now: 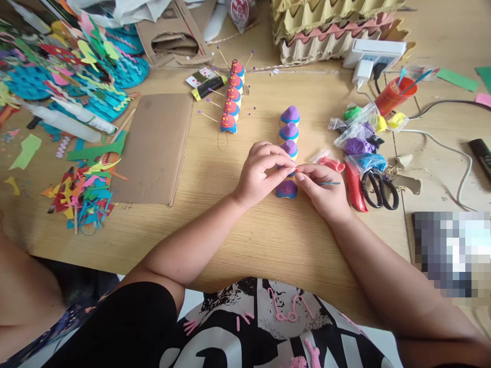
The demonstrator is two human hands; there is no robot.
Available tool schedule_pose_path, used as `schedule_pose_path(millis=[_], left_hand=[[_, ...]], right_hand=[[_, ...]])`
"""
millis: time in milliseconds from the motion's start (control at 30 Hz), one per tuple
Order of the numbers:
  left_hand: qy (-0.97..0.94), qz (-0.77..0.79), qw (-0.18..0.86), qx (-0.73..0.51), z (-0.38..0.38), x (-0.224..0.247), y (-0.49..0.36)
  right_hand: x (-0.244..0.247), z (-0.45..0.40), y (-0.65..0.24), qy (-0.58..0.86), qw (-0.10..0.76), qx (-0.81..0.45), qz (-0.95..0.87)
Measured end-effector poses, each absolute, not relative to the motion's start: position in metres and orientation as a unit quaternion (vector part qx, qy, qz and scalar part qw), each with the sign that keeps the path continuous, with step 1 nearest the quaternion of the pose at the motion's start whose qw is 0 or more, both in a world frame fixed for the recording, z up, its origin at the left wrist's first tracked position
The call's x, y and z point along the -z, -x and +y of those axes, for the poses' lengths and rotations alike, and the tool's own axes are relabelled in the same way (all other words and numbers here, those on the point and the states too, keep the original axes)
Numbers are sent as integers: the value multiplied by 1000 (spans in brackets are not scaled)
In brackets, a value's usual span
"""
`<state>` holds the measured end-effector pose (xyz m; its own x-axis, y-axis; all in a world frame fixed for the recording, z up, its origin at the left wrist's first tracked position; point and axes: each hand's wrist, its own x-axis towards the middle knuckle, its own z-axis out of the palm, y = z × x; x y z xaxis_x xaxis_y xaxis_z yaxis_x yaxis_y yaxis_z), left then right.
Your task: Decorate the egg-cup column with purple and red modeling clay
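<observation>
Paper scraps (82, 197): a heap of coloured cut-outs lay at the far left of the wooden table (238, 240), running out of the picture at its top left corner.
Cardboard sheet (155, 148): lay flat beside the scraps.
Finished caterpillar (232, 105): red-and-blue domes in a row with pins sticking out; details too small to read.
Left hand (261, 174): fingers were pinched together at the purple caterpillar; what they gripped was hidden.
Purple caterpillar (289, 133): a row of purple-topped domes at mid-table; both hands covered part of it.
Right hand (324, 191): was closed on a thin blue stick (330, 183), its tip hidden by fingers.
Scissors (378, 189): lay just right of a red knife (355, 191).
Clay bags (358, 138): contents partly obscured by plastic.
Blurred patch (452, 253): unreadable.
</observation>
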<state>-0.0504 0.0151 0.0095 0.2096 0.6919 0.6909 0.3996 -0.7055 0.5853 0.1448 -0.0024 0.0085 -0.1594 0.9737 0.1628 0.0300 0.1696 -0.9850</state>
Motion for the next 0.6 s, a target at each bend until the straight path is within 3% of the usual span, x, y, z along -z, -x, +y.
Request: schedule_pose_path(millis=[600], left_hand=[[-781,367,135,-487,14,-10,51]], right_hand=[[-12,-2,-144,401,492,-498,-591]])
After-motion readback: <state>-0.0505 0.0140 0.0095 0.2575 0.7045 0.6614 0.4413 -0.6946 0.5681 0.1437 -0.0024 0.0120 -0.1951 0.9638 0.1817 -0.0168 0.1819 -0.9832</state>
